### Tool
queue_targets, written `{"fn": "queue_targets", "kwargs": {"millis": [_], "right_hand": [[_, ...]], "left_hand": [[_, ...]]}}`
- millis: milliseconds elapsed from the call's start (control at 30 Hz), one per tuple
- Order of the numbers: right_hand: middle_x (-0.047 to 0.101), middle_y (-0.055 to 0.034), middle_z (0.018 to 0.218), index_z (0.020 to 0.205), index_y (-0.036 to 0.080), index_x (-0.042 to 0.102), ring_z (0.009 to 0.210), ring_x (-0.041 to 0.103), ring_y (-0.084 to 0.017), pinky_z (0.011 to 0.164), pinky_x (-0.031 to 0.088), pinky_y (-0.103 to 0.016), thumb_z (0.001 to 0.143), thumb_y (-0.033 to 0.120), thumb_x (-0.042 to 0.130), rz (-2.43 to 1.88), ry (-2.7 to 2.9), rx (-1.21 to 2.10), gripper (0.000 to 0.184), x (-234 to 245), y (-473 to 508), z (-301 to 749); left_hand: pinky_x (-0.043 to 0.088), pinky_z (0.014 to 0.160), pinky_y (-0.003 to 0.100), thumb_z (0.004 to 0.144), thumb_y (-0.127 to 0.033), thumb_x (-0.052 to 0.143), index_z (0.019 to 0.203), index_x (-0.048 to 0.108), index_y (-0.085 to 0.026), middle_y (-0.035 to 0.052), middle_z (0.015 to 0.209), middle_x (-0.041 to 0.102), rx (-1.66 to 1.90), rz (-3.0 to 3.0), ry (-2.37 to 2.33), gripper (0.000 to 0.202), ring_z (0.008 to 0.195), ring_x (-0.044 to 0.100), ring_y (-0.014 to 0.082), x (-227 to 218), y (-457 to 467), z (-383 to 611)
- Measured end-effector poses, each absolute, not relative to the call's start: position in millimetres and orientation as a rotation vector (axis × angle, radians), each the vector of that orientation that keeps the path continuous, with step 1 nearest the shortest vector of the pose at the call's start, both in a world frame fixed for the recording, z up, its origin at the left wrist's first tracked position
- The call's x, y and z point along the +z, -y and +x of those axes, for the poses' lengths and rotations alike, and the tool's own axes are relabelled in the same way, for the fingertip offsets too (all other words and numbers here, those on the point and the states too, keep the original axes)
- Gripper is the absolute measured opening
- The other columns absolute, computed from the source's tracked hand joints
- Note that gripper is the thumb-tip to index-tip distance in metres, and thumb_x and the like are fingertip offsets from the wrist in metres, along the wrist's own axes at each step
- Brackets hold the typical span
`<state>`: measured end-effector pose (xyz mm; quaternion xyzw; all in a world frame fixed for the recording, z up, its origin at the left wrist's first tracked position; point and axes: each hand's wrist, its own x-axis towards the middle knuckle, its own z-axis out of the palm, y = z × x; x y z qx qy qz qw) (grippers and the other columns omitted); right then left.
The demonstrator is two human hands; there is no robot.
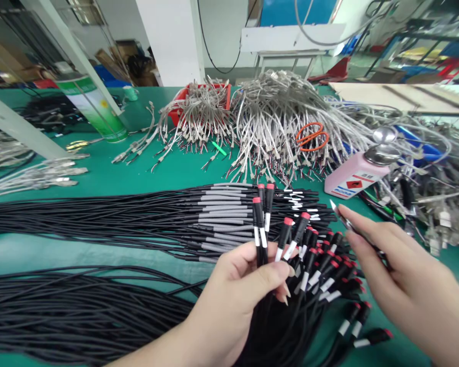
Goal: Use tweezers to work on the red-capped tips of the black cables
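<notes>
My left hand (235,290) is closed around a bunch of black cables with red-capped connectors (309,255), thumb pressed across them, the red tips fanning up and right. My right hand (401,283) pinches metal tweezers (342,216), whose tip points up-left just beside the connector tips. More black cables with grey sleeves (222,219) lie spread on the green table (110,178) behind the bunch. Another thick bundle of black cables (72,306) lies at the near left.
A big heap of grey wire pieces (275,122) covers the back, with orange scissors (311,136) on it and a red bin (199,99) behind. A pink dispenser bottle (354,176) lies at the right. A green-and-white can (95,107) stands at back left.
</notes>
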<state>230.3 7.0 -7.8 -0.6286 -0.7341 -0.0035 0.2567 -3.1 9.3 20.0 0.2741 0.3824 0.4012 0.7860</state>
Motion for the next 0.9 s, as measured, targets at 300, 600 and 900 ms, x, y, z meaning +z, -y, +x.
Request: {"fn": "queue_targets", "kwargs": {"millis": [300, 600, 900], "right_hand": [[0.075, -0.0123, 0.097, 0.133, 0.017, 0.059, 0.081, 0.073, -0.027, 0.066, 0.054, -0.036, 0.093, 0.026, 0.046, -2.048, 1.874, -0.041, 0.042, -17.6, -25.7, 254.3], [0.074, -0.0114, 0.105, 0.133, 0.023, 0.053, 0.071, 0.073, -0.023, 0.063, 0.055, -0.033, 0.094, 0.028, 0.045, -2.015, 1.725, 0.152, 0.04, -16.8, -30.9, 255.5], [0.078, -0.0029, 0.094, 0.113, 0.027, 0.072, 0.076, 0.072, -0.021, 0.058, 0.055, -0.025, 0.086, 0.05, 0.058, -1.834, 1.604, 0.56, 0.038, 0.2, -19.7, 240.1]], "left_hand": [[0.04, 0.066, 0.022, 0.078, -0.016, 0.074, 0.077, 0.066, -0.013, -0.0013, 0.068, 0.058, 0.898, 0.529, -0.779, 0.009, 0.063, 0.05, 0.0086, 23.5, -9.7, -2.7], [0.043, 0.066, 0.022, 0.081, -0.019, 0.074, 0.077, 0.066, -0.012, 0.0015, 0.069, 0.067, 0.88, 0.512, -0.735, 0.011, 0.061, 0.056, 0.0085, 25.5, -6.6, -6.3], [0.046, 0.059, 0.02, 0.08, -0.023, 0.076, 0.08, 0.065, -0.012, 0.0037, 0.067, 0.07, 0.859, 0.469, -0.703, 0.015, 0.055, 0.059, 0.0088, 26.1, -5.8, -6.6]]}}
